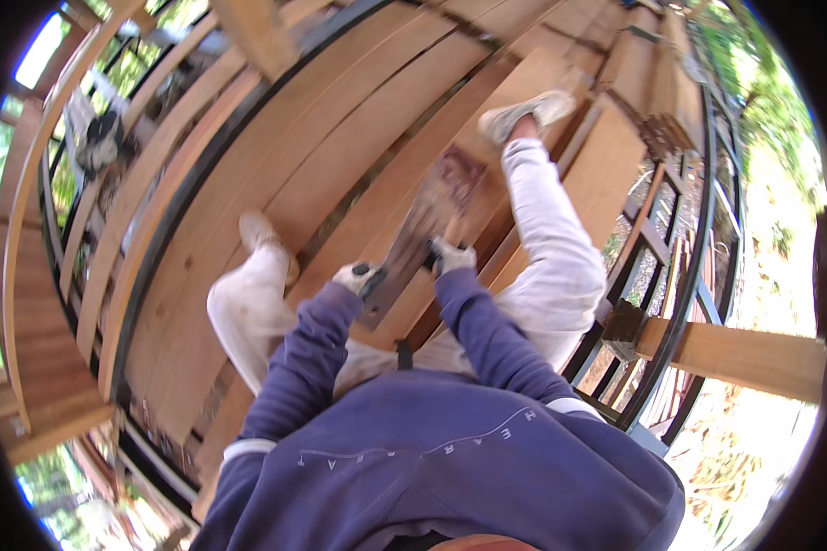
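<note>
The right hand [454, 259], gloved in pale fabric with dark patches, is curled around a light wooden stub [456, 226]; the left hand [356, 277], likewise gloved and half-curled, is beside a flat saw-like piece [420, 222], its grip too blurred to tell. That long, tapering, mottled grey-brown piece, reddish at its far end, lies over smooth brown planks [335, 138]

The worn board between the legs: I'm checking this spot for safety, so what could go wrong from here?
The worn board looks rough and discoloured, so it might splinter into the gloved left hand or right hand close beside it.
It lies between the spread legs, so a slip could knock the right leg.
A dark gap shows between the deck boards; something small dropped there might fall in.
</note>
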`<state>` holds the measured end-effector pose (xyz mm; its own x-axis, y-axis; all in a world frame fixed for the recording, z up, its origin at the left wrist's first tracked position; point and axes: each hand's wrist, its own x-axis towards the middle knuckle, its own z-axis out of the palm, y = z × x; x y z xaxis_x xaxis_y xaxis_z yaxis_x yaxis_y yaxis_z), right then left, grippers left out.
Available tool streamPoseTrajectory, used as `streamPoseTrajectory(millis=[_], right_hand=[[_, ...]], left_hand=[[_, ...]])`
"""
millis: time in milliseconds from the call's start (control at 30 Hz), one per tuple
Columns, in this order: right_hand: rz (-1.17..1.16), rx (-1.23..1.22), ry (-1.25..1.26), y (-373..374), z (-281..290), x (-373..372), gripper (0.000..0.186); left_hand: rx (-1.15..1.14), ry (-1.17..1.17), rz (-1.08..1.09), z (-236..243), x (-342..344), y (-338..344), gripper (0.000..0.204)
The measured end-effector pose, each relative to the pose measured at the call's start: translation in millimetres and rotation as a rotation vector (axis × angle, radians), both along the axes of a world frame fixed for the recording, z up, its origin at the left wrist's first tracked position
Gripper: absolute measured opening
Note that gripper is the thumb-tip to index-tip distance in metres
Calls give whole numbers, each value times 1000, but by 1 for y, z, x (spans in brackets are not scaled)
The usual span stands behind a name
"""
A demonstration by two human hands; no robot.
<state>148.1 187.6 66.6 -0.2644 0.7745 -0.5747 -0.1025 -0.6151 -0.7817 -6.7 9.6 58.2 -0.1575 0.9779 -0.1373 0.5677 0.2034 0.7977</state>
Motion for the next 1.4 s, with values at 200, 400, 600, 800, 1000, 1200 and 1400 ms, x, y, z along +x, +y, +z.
streamPoseTrajectory(millis=[200, 400, 600, 800, 1000, 1200, 1400], right_hand=[[107, 310, -102, 7, -4, 11, 13], [89, 186, -23, 6, 1, 7, 11], [105, 117, -51, 7, 7, 8, 10], [70, 78, 14, 3, 11, 8, 10], [81, 194, 19, 0, 27, 4, 10], [197, 340, -83, 3, 23, 16, 14], [245, 552, -200, 0, 27, 16, 16]], left_hand=[[-321, -1221, 364, 110, 31, -39, 42], [-147, -1277, 454, 109, 59, -47, 44], [-178, -1263, 574, 115, 57, -29, 33], [-103, -1347, 565, 102, 56, -37, 31], [-196, -1338, 566, 107, 50, -36, 32], [-166, -1315, 527, 96, 51, -42, 35], [-104, -1329, 504, 95, 55, -45, 37]])
